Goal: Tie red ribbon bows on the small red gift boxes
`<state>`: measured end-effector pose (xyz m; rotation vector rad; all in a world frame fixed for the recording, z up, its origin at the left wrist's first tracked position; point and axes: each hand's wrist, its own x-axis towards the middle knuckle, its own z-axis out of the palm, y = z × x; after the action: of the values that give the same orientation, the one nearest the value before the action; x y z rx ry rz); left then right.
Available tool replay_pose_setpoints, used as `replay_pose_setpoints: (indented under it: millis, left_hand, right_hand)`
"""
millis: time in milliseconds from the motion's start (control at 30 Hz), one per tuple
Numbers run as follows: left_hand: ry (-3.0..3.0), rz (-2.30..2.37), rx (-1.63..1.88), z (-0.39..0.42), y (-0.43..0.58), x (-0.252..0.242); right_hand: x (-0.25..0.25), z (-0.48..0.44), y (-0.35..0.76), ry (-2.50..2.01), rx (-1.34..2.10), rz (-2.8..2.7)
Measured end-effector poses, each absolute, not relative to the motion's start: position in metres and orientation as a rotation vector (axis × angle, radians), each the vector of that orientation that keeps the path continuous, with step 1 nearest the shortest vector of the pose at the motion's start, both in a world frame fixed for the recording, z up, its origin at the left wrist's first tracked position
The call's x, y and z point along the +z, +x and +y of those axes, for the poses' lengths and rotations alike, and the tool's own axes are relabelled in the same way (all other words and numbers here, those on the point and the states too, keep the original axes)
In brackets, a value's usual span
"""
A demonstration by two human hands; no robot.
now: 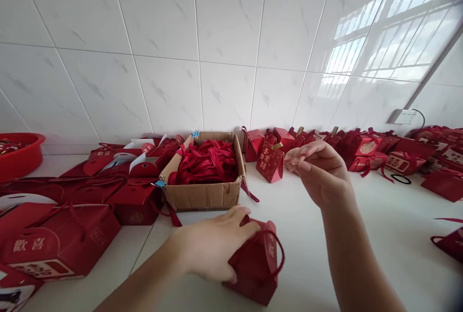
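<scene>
My left hand grips the side of a red gift box with a twisted cord handle, which sits on the white counter. Its thumb is low on the box and its fingers are over the top. My right hand is raised above the counter, fingers loosely curved and thumb apart from them. I see nothing clearly held in it. Just left of its fingertips stands a small red box with gold characters and a gold tab. Behind my left hand is a cardboard box full of red ribbons.
Red gift boxes are piled on the left, near a red plastic basin. More red boxes line the tiled wall on the right. A black ring lies there, below a wall socket.
</scene>
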<state>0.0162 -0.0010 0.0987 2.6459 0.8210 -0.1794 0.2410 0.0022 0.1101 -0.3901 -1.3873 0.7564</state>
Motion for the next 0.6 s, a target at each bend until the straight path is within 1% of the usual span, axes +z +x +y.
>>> replay_pose_setpoints:
  millis: [167, 367, 433, 533, 600]
  left_hand:
    - [2.651, 0.793, 0.000, 0.000, 0.010, 0.106]
    - [2.645, 0.661, -0.157, -0.012, -0.002, 0.126]
    - [2.663, 0.664, -0.123, -0.015, 0.001, 0.124]
    - [2.690, 0.780, 0.024, -0.017, 0.010, 0.115]
    - [2.690, 0.822, 0.028, -0.018, 0.013, 0.109]
  right_hand:
    - [0.111, 0.001, 0.245, -0.317, 0.741, -1.432]
    - [0.112, 0.003, 0.247, -0.335, 0.702, -1.428]
    - [0.112, 0.004, 0.248, -0.329, 0.689, -1.438]
    - [0.113, 0.005, 0.249, -0.294, 0.680, -1.446]
    - [0.113, 0.004, 0.250, -0.291, 0.665, -1.442]
